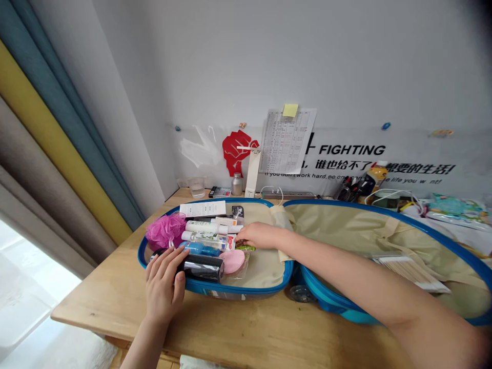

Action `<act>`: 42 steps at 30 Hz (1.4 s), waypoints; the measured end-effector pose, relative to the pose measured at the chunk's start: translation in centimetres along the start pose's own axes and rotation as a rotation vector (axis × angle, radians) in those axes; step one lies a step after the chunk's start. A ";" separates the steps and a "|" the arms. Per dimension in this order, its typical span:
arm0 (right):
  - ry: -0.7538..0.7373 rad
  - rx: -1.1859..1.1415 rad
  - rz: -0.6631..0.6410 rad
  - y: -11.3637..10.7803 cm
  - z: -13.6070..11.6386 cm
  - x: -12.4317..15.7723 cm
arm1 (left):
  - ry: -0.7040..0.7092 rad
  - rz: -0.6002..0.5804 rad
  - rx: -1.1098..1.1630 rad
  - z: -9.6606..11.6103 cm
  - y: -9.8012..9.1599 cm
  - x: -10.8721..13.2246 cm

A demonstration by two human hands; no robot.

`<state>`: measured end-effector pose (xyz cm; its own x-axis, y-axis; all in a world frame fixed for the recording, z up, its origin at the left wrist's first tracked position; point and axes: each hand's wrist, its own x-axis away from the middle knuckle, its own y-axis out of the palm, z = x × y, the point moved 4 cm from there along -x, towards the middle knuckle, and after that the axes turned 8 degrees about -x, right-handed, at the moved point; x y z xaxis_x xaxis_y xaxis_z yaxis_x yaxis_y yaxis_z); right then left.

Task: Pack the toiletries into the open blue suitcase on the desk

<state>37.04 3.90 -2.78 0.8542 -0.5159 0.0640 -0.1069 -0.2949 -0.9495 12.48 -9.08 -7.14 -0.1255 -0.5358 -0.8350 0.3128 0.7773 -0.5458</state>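
1. The left hand (pixel 164 275), fingers slightly spread, lies over the black bottle (pixel 204 268) inside the case (pixel 265 269) on the bench (pixel 249 333); pressing there might roll it.
2. The right hand (pixel 257 235) reaches in by a green item (pixel 247 248); I cannot tell whether it grips.
3. Its forearm (pixel 346 271), crossing the other half, could brush the swabs (pixel 411 274) askew.

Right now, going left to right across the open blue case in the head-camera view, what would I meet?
Pink mesh puff, black cylinder, pink oval pad, right hand, packet of thin sticks.
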 end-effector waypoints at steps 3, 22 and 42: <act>0.039 -0.024 0.021 -0.1 0.1 0.2 | 0.006 0.004 -0.002 0.1 0.0 -0.1; 0.115 -0.209 0.288 -1.8 0.4 -0.3 | 0.008 0.024 0.003 0.3 -0.2 -0.3; 0.156 -0.337 0.279 -1.6 0.4 -1.1 | 0.013 0.047 0.007 0.2 0.0 -0.1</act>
<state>36.52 5.26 -1.48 0.6851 -0.7201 -0.1100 -0.5035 -0.3590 -0.7858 12.68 -9.07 -7.02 -0.1226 -0.4947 -0.8604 0.3252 0.7991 -0.5057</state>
